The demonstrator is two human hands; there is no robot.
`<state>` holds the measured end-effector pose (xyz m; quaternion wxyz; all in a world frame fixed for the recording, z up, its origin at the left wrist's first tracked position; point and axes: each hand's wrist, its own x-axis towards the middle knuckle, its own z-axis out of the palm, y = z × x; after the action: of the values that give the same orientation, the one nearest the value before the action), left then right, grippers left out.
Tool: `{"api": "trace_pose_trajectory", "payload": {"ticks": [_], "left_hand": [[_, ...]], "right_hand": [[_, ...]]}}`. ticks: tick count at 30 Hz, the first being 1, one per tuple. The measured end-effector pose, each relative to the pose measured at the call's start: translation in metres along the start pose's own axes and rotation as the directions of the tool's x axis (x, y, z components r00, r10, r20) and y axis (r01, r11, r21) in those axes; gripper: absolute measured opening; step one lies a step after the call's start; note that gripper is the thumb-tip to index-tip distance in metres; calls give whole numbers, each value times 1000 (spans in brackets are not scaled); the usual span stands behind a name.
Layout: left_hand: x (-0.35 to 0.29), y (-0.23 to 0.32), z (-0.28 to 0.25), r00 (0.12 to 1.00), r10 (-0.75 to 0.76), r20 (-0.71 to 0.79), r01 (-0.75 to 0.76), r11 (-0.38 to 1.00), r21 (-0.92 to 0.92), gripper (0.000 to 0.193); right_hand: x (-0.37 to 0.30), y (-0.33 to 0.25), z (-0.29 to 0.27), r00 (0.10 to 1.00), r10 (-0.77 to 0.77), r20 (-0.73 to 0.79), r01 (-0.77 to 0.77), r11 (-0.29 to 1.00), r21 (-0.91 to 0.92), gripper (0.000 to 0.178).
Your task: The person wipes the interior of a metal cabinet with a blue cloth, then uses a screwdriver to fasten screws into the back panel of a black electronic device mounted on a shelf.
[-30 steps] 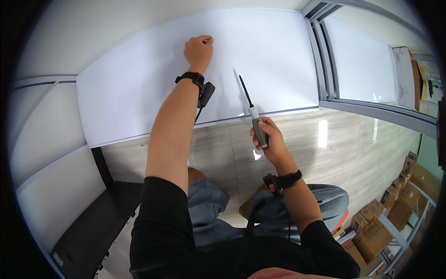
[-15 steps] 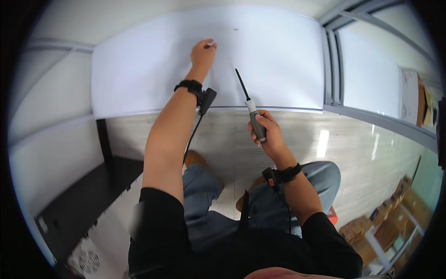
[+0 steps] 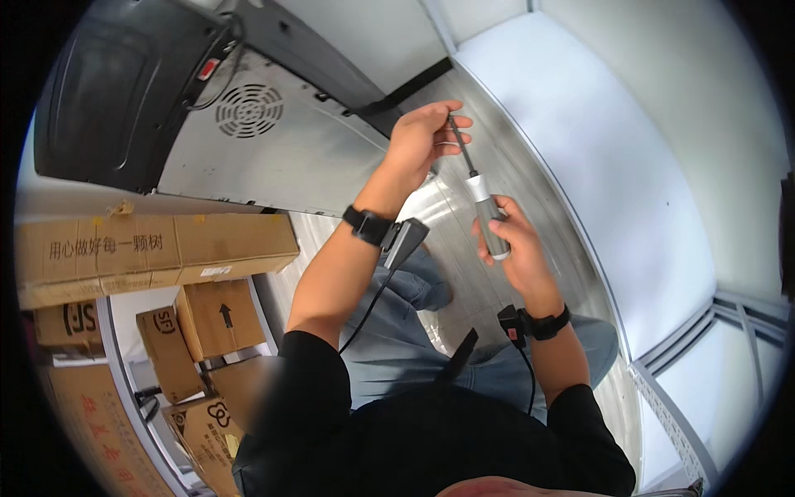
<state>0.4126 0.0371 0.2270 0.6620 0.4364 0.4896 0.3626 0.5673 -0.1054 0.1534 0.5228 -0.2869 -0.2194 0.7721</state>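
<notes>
A screwdriver [image 3: 492, 225] with a grey and white handle and a dark shaft points up and slightly left. My right hand [image 3: 517, 236] is wrapped round its handle. At the upper end of the shaft is my left hand [image 3: 422, 137], its fingers bent and close together around the tip. Whatever is pinched there, if anything, is too small to make out. Both hands are in the air above the floor, between a grey metal panel and a white tabletop. A dark strap with a small cabled device is on each wrist.
The grey metal panel [image 3: 290, 149] with a round vent stands at upper left, beside a black casing [image 3: 124, 91]. Cardboard boxes [image 3: 224, 319] fill the lower left. The white tabletop [image 3: 596, 141] runs along the right, with a small dark spot on it. Metal framing [image 3: 687, 331] stands at lower right.
The view has swung left, from the tabletop toward the metal panel and boxes. My left hand has left its place over the tabletop and come to the screwdriver's tip. My right hand still holds the screwdriver.
</notes>
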Motion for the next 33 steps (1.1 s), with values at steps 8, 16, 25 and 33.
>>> {"api": "trace_pose_trajectory", "payload": {"ticks": [8,16,25,33], "left_hand": [[-41,43,-87,977,168,-130,-190,965,-182,32],[-39,59,-126,959,224,-176,-264,933,-247,31],[-28,59,-126,938,275,-209,-328,900,-287,28],[-31,65,-125,941,254,-224,-310,913,-264,28]], "right_hand": [[34,-6,100,989,-4,150,51,951,-306,43],[64,7,142,991,-26,129,71,931,-358,40],[73,14,152,990,-95,100,120,949,-291,39],[73,10,157,992,-74,100,98,958,-269,39]]}}
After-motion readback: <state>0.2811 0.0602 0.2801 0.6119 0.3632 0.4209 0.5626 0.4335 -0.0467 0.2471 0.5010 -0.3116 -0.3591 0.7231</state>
